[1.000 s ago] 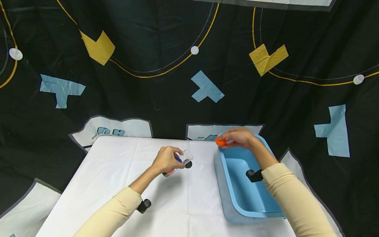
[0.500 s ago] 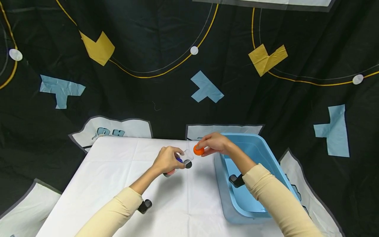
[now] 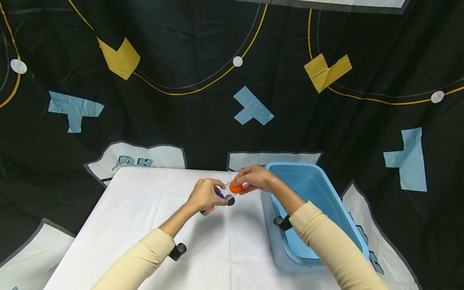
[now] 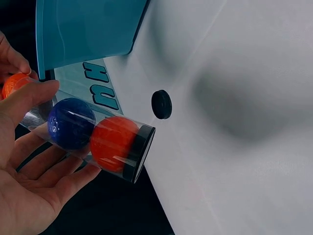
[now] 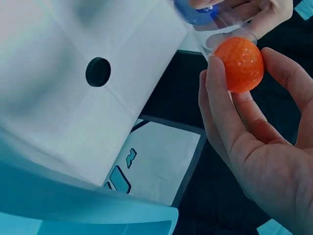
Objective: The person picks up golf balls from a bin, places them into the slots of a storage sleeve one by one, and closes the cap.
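Observation:
My left hand [image 3: 204, 195] grips a clear plastic tube, tilted above the table. A black cap [image 4: 139, 154] closes its lower end. Inside it, a reddish-orange golf ball [image 4: 114, 143] sits against that cap, with a blue golf ball [image 4: 72, 123] behind it. The upper end of the tube is open. At this mouth, my right hand [image 3: 255, 177] holds an orange golf ball [image 5: 239, 64] between thumb and fingers. In the right wrist view the ball overlaps the rim; how far inside it is, I cannot tell. A loose black cap [image 4: 161, 104] lies on the table below.
A deep light-blue bin [image 3: 280, 237] stands on the right of the white-covered table [image 3: 145, 209], beneath my right forearm. Black cloth [image 3: 163, 121] with tape marks hangs behind the table. A wrist camera [image 3: 177, 251] sticks out under my left forearm.
My right hand has carried the orange golf ball left from above the bin to the tube's mouth. The left hand and tube have hardly moved.

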Available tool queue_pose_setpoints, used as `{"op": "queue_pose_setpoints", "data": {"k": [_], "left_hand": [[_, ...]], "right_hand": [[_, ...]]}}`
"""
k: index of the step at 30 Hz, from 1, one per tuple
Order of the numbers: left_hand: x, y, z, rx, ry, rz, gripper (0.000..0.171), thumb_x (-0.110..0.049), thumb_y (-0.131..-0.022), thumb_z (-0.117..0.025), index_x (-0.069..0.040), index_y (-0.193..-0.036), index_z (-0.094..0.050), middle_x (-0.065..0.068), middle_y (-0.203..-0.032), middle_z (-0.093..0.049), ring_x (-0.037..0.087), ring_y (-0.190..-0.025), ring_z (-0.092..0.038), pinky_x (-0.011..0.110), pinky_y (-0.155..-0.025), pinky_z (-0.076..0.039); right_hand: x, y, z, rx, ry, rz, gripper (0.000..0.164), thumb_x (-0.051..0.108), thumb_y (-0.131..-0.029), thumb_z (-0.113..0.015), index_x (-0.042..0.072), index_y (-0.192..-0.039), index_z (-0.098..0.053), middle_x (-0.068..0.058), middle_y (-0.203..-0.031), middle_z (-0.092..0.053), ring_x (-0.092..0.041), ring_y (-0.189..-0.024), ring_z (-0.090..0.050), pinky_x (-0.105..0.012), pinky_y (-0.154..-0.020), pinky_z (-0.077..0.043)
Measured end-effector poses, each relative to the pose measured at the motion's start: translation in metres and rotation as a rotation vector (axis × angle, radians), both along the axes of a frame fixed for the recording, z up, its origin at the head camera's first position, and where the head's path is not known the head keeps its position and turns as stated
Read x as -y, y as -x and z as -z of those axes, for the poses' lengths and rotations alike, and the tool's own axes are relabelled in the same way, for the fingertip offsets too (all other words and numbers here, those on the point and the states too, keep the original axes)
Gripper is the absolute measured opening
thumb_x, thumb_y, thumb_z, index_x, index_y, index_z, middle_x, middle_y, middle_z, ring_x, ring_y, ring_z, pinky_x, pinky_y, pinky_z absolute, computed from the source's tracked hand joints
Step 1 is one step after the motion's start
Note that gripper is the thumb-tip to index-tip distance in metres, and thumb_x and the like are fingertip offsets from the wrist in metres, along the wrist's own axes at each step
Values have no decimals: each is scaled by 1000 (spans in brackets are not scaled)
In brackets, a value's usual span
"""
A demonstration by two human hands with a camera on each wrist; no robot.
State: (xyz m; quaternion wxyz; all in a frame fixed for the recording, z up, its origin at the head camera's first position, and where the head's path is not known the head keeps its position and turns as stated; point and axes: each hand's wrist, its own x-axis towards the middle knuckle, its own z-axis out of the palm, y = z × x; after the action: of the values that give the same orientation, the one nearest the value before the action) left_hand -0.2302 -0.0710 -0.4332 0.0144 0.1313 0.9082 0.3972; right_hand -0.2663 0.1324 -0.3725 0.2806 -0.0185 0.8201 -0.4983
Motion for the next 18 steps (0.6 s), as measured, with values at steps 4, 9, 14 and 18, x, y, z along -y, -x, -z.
{"op": "queue_pose_setpoints", "data": {"k": [4,9,14,18], "left_hand": [[-1,0,-1,0,2,3,38,-19,-66,-93,-11,-100,-78,5,-83,-78,14,-73,-71,26,-64,-56],[-1,0,-2,2,2,10,39,-20,-66,-94,-11,-101,-79,6,-85,-78,16,-75,-72,26,-66,-56],[-1,-1,-3,-1,-3,10,38,-19,-66,-94,-10,-100,-79,6,-84,-78,15,-73,-71,25,-64,-55],[0,-1,-2,-6,-10,12,36,-18,-66,-94,-10,-99,-79,4,-80,-77,13,-70,-69,24,-61,-54]], "right_hand": [[1,0,2,11,16,5,29,14,-89,-75,-2,-113,-71,-17,-116,-68,-30,-92,-75,-41,-89,-59],[1,0,2,20,29,1,30,14,-88,-76,-2,-114,-71,-18,-116,-68,-35,-96,-75,-43,-90,-59],[1,-1,3,32,50,-5,30,14,-89,-75,-2,-114,-70,-17,-116,-69,-41,-105,-72,-46,-94,-56],[0,-1,3,40,49,-13,27,14,-91,-73,-1,-112,-71,-16,-119,-69,-41,-109,-70,-44,-93,-58]]}}
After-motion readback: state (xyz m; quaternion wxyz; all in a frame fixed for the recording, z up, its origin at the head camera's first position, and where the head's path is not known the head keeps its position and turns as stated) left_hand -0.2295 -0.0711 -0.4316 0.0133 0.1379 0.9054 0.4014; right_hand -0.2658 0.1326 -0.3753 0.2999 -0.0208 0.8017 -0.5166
